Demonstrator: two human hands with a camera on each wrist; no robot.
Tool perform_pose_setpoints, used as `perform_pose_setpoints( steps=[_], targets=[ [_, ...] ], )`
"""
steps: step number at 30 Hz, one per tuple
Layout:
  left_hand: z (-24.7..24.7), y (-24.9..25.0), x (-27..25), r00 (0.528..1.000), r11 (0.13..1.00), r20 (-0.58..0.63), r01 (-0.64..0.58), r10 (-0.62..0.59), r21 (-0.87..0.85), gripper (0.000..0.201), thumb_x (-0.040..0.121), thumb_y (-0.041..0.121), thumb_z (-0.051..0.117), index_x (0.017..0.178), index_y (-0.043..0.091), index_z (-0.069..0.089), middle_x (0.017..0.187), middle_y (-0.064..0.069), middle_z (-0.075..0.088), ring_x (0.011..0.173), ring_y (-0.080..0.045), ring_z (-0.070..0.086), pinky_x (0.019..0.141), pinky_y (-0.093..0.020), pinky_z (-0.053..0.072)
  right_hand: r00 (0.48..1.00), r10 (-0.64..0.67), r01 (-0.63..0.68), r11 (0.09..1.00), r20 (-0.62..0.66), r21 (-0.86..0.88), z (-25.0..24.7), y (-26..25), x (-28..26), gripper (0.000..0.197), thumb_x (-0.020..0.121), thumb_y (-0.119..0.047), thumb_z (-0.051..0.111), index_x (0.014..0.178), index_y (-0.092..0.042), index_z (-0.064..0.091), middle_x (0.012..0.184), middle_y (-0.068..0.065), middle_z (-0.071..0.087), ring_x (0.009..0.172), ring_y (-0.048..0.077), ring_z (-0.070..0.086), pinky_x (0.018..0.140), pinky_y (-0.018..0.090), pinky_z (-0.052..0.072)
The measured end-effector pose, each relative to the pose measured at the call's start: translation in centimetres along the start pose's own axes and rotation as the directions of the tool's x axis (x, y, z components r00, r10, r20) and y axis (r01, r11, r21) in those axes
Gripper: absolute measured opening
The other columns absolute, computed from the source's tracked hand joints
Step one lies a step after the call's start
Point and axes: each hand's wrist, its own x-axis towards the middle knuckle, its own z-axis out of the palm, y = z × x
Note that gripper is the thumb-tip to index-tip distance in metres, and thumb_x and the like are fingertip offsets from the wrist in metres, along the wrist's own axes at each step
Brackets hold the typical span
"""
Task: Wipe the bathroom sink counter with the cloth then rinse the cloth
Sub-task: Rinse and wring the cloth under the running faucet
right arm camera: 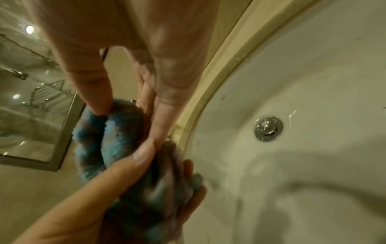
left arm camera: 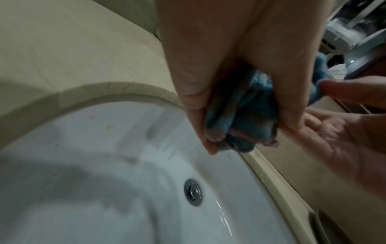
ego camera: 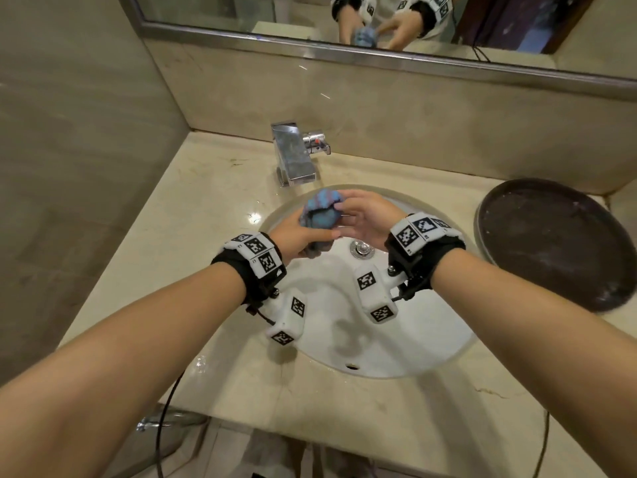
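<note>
Head view: our left hand [ego camera: 293, 236] is curled round the bunched blue cloth [ego camera: 319, 215], fingers wrapped under & around it, palm side up. Our right hand [ego camera: 365, 217] comes in from the other side w/ fingers mostly straight, thumb and fingertips touching the top of the cloth. Both hands are over the far part of the white sink [ego camera: 413, 339], just in front of the chrome faucet [ego camera: 293, 157]. The cloth sits between the hands, above the basin, left of & beyond the drain [ego camera: 362, 249]. Beige counter [ego camera: 213, 188] runs around the basin; a dark round tray [ego camera: 558, 243] rests on it at the right. The mirror [ego camera: 310, 15] up top reflects both hands and the cloth.

Left wrist view: left hand [left arm camera: 240, 69] has thumb and fingers closed tight on the cloth [left arm camera: 246, 115], which bulges out below the grip. The right hand [left arm camera: 338, 132] is beside it, palm open, one finger touching the cloth's far edge. Sink [left arm camera: 104, 148] and drain [left arm camera: 193, 192] lie below.

Right wrist view: right hand [right arm camera: 146, 66] is nearly flat, fingers extended; thumb and fingertips press into the cloth [right arm camera: 112, 140] w/o wrapping it. The left hand [right arm camera: 117, 189] grips the cloth's lower part; blur there hides finer detail. The cloth is at the basin's rim, drain [right arm camera: 268, 128] off to the side, apart from it.
</note>
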Motion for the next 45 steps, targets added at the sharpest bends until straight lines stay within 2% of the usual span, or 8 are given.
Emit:
perform_pose_setpoints(
  steps=[3,6,9,17,23,29,40,45],
  targets=[
    [0.1,-0.3,0.4,0.992,0.992,-0.044,0.120,-0.119,0.027,0.015,0.081,0.000,0.065,0.077,0.011,0.056,0.054,-0.006,0.056,0.058,-0.022,0.052,0.047,-0.023,0.038,0.984,-0.143,0.101,0.941,-0.110,-0.322,-0.6,0.0,-0.5,0.039,0.088,0.010,0.045,0.120,-0.012,0.050,0.107,0.012,0.056,0.086,0.023,0.062,0.072,0.027,0.054],
    [0.2,-0.2,0.8,0.977,0.978,0.048,0.208,-0.208,-0.004,0.014,0.084,-0.002,0.060,0.087,0.008,0.052,0.046,-0.007,0.040,0.049,-0.019,0.042,0.058,-0.031,0.047,0.938,-0.301,0.247,0.232,0.172,-0.941,-1.6,0.4,-1.4,0.084,0.079,0.008,0.054,0.149,-0.025,0.020,0.146,0.009,0.032,0.125,0.026,0.045,0.093,0.031,0.046],
    [0.5,0.4,0.8,0.957,0.970,0.163,0.233,-0.241,0.069,0.011,0.084,-0.003,0.058,0.085,0.006,0.052,0.045,-0.005,0.037,0.049,-0.019,0.039,0.067,-0.034,0.058,0.913,-0.187,0.310,-0.261,0.363,-0.914,-1.7,1.2,-2.0,0.095,0.078,0.004,0.058,0.150,-0.032,0.008,0.156,0.006,0.017,0.135,0.027,0.034,0.098,0.035,0.041],
    [2.4,1.1,1.2,0.980,0.817,0.076,0.109,-0.184,0.566,0.019,0.079,0.002,0.063,0.079,0.011,0.046,0.055,-0.003,0.042,0.043,-0.015,0.038,0.038,-0.017,0.035,0.954,-0.182,0.135,-0.447,0.238,-0.884,-1.3,-0.2,-1.9,0.037,0.087,-0.019,0.054,0.123,-0.016,0.047,0.112,0.009,0.054,0.099,0.031,0.059,0.070,0.035,0.042],
    [3.2,1.8,1.8,0.998,0.315,0.051,-0.042,-0.022,0.948,0.006,0.084,0.011,0.055,0.090,0.009,0.055,0.089,-0.014,0.059,0.077,-0.026,0.051,0.059,-0.028,0.037,0.985,-0.138,0.028,-0.484,0.108,-0.875,0.0,-0.7,-2.4,0.022,0.087,-0.020,0.048,0.102,-0.013,0.063,0.099,0.006,0.067,0.084,0.028,0.060,0.067,0.028,0.040],
    [2.8,2.3,1.8,0.999,0.205,0.035,-0.035,0.004,0.978,0.023,0.090,0.007,0.045,0.106,0.004,0.061,0.110,-0.015,0.066,0.084,-0.027,0.054,0.071,-0.029,0.038,0.993,-0.114,-0.024,-0.388,0.022,-0.921,0.6,-0.3,-2.4,0.014,0.088,-0.018,0.045,0.082,-0.013,0.057,0.080,0.005,0.053,0.074,0.024,0.050,0.067,0.028,0.038],
    [1.5,2.8,0.9,0.980,0.601,0.032,-0.145,0.194,0.786,0.031,0.078,0.018,0.067,0.105,0.018,0.050,0.095,-0.007,0.063,0.077,-0.022,0.059,0.067,-0.034,0.051,0.962,-0.272,-0.026,-0.062,-0.008,-0.998,-1.6,-1.1,-1.4,0.063,0.077,-0.037,0.071,0.129,-0.015,0.043,0.123,0.010,0.051,0.107,0.028,0.054,0.081,0.034,0.044],
    [0.9,4.2,0.7,0.985,0.978,-0.095,0.153,-0.141,0.143,0.011,0.087,0.011,0.057,0.093,0.019,0.053,0.071,-0.003,0.056,0.041,-0.007,0.043,0.035,-0.012,0.030,0.850,-0.479,0.043,-0.352,0.220,-0.935,-1.5,-1.3,-2.3,0.077,0.075,-0.031,0.074,0.140,-0.015,0.037,0.130,0.014,0.048,0.112,0.033,0.050,0.088,0.041,0.042]
  ],
)
